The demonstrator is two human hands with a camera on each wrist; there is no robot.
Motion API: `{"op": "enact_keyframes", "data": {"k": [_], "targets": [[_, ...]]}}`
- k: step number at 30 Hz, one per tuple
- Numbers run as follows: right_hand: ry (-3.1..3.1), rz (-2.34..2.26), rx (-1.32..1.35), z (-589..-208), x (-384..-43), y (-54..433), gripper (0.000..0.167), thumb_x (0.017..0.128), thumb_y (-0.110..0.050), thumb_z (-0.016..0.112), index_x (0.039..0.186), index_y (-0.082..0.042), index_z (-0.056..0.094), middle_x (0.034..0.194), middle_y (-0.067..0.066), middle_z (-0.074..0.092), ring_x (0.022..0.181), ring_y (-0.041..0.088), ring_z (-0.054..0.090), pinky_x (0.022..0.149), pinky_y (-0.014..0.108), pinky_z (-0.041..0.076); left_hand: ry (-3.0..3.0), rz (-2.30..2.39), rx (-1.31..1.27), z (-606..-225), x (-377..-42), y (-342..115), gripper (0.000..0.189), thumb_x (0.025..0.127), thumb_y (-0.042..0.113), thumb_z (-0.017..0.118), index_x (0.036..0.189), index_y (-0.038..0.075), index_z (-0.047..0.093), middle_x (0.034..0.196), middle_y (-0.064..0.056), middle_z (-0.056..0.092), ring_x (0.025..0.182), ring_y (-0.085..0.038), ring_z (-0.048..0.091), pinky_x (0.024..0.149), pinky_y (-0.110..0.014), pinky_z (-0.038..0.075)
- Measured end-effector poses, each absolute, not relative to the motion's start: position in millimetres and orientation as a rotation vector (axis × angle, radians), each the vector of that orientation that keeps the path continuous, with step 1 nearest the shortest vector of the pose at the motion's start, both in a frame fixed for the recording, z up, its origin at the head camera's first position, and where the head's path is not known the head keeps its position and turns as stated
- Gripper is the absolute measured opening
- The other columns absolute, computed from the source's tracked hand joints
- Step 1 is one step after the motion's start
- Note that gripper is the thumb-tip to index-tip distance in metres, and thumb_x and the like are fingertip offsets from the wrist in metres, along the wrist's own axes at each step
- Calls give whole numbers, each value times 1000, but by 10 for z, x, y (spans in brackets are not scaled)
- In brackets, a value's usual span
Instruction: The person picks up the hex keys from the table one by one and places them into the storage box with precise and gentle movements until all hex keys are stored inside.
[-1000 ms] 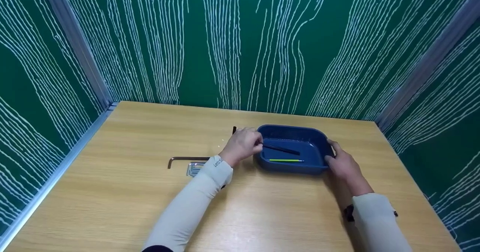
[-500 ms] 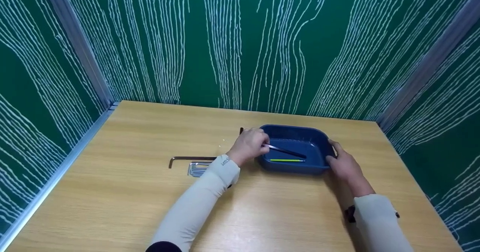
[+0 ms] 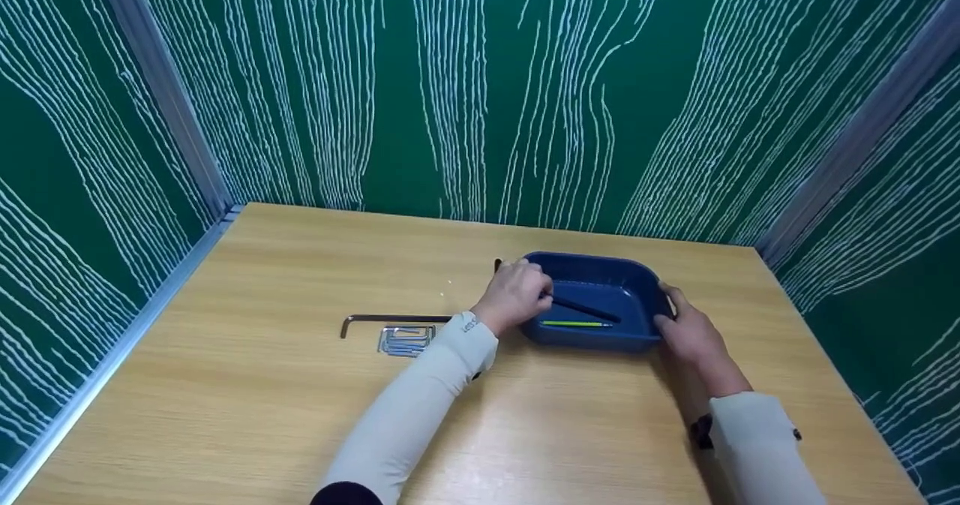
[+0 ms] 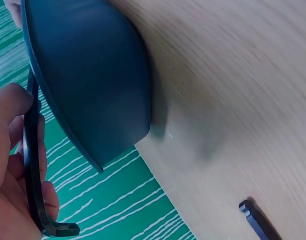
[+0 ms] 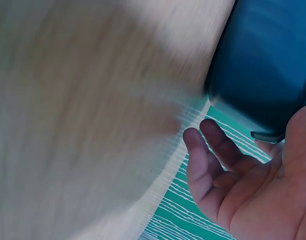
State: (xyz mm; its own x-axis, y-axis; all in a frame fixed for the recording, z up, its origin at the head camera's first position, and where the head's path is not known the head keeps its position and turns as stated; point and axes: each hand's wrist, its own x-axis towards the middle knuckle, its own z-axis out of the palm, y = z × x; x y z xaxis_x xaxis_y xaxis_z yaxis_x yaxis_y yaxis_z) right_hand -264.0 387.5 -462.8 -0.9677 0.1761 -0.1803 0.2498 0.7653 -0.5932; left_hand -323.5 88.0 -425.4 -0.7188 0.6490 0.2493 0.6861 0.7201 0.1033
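My left hand (image 3: 516, 295) grips a dark L-shaped hex key (image 3: 585, 309) at the left rim of a blue plastic bin (image 3: 600, 346). The key's long arm slants down into the bin; its short bent end (image 4: 63, 230) juts out behind the hand in the left wrist view. Inside the bin lies a thin yellow-green stick (image 3: 576, 323), like a pencil, with a pale tip. My right hand (image 3: 690, 332) holds the bin's right end, thumb over the rim. Its outer fingers (image 5: 197, 155) stand off the wall in the right wrist view.
Left of the bin lies a large metal hex key (image 3: 397, 317), partly behind the left sleeve. Just in front of it is a group of small hex keys (image 3: 407, 341). Tiny white specks (image 3: 448, 289) dot the wooden table (image 3: 300, 415). Green, white-streaked walls (image 3: 397, 115) enclose it.
My left hand has shifted right with the dark hex key, whose long arm now reaches further over the bin. The right hand keeps its hold on the bin.
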Motion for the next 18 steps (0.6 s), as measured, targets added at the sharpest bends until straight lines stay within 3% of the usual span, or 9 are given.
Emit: {"op": "enact_keyframes", "data": {"k": [18], "targets": [[2808, -1014, 344, -4632, -2650, 3887, 63, 103, -28, 34, 156, -25, 0, 160, 24, 3, 144, 50, 7, 109, 68, 16, -2725, -259, -1164, -4355, -3214, 1168, 18, 94, 31, 60, 97, 22, 75, 93, 8, 69, 86, -12, 53, 73, -26, 38]]}}
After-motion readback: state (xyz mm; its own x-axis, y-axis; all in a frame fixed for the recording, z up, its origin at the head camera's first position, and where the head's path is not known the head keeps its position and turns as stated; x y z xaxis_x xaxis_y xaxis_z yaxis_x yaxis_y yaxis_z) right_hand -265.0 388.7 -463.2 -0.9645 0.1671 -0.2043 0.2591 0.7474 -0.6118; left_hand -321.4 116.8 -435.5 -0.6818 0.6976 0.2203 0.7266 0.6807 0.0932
